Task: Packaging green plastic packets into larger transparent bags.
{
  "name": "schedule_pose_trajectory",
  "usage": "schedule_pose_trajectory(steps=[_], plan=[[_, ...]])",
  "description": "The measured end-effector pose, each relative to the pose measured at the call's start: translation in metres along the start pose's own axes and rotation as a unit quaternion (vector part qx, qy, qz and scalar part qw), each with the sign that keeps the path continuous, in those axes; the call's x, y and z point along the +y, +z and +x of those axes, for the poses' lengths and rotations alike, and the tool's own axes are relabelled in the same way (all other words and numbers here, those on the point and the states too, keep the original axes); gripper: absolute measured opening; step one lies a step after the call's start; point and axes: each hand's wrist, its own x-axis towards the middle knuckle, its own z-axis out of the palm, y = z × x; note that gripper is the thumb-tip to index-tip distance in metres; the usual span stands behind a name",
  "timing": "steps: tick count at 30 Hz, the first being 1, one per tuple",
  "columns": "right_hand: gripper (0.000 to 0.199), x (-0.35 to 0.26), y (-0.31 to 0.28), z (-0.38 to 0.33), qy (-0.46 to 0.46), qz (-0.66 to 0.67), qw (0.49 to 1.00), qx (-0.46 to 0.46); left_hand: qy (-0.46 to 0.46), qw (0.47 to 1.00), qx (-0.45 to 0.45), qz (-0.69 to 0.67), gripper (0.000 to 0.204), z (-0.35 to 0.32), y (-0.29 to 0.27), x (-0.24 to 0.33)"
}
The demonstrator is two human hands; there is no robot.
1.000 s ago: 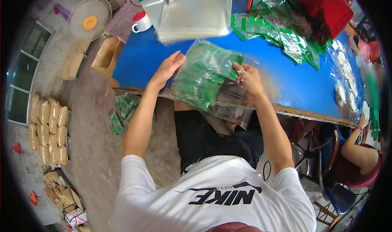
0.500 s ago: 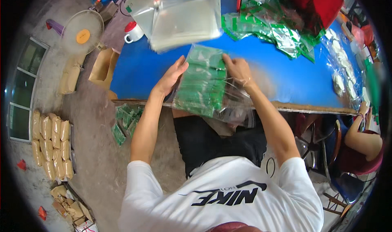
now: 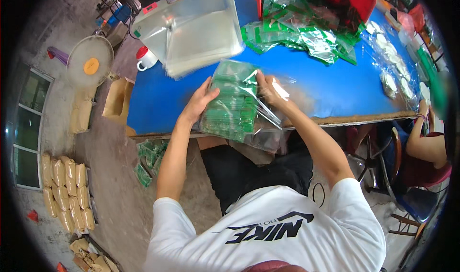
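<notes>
A clear plastic bag filled with a stack of flat green packets [image 3: 229,104] stands between my hands at the table's near edge. My left hand [image 3: 197,103] presses along its left side, thumb on the front and fingers mostly behind. On the right, my right hand [image 3: 271,90] grips the bag near its upper right corner, fingers bent and partly hidden by glossy film. Loose clear film [image 3: 268,137] trails from the bag's right side below that hand, over my lap. Behind the bag lies a pile of clear flat bags [image 3: 203,39] on the blue table [image 3: 326,87].
A red bin [image 3: 352,3] stands at the back beside heaped green-edged packets [image 3: 306,39]. White pieces in clear wrap [image 3: 393,61] lie at right, near a co-worker's arm [image 3: 420,133]. A white mug [image 3: 146,58] stands at left; green packets [image 3: 152,157] lie on the floor.
The head view has shifted slightly. My hands keep hold of the bag, and the loose film beside my right hand now looks stretched and catches more light.
</notes>
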Motion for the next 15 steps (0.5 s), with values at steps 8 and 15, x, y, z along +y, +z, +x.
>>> schedule_pose_trajectory(steps=[8, 15], plan=[[0.043, -0.024, 0.014, -0.072, -0.137, 0.113, 0.984, 0.007, -0.051, 0.991, 0.010, 0.121, 0.083, -0.039, 0.005, 0.036], [0.033, -0.026, -0.003, -0.093, 0.012, 0.308, 0.917, -0.254, -0.086, 0.978, 0.001, 0.191, 0.081, -0.043, 0.011, 0.045]])
